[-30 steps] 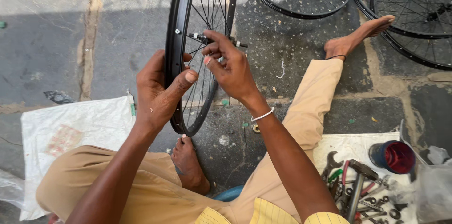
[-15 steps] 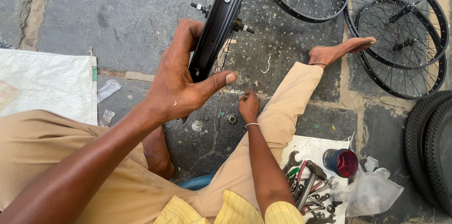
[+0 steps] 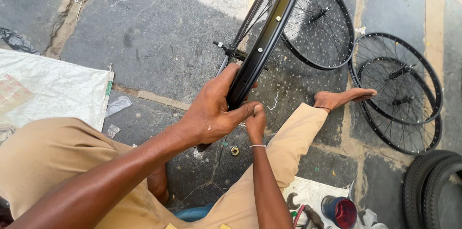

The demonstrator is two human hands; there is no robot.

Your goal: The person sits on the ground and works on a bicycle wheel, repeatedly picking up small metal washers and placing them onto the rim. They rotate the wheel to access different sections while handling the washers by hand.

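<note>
Sitting on the stone ground with legs spread wide, the person leaves a gap in the middle, and the work sits right in that gap. Down by the right leg, a white cloth (image 3: pixel 313 193) holds a few metal tools (image 3: pixel 303 212) and a red and blue tin (image 3: pixel 339 211), close enough to grab without getting up.

The left hand (image 3: pixel 211 111) is wrapped around a black bicycle rim (image 3: pixel 267 41), thumb on one side and fingers curled on the other. It grips near the low end, so the wheel stands up on its edge and does not tip. The right hand (image 3: pixel 255 123) is tucked just under the left thumb, touching the rim at its bottom. It looks pinched closed, but I cannot tell if it holds anything small. A thin bangle sits on that wrist.

A little nut (image 3: pixel 234 150) lies on the ground just below both hands. The wheel's axle (image 3: pixel 226 48) pokes out sideways in the middle of the thin spokes.

A white sack (image 3: pixel 43 89) lies flat by the left leg. The right foot (image 3: pixel 344 98) rests bare on the stone.

Farther off, 3 more spoked wheels (image 3: pixel 399 94) lie flat on the ground, 2 of them stacked. They are well apart from the hands. A fat black tyre (image 3: pixel 430 185) sits at the right edge.
</note>
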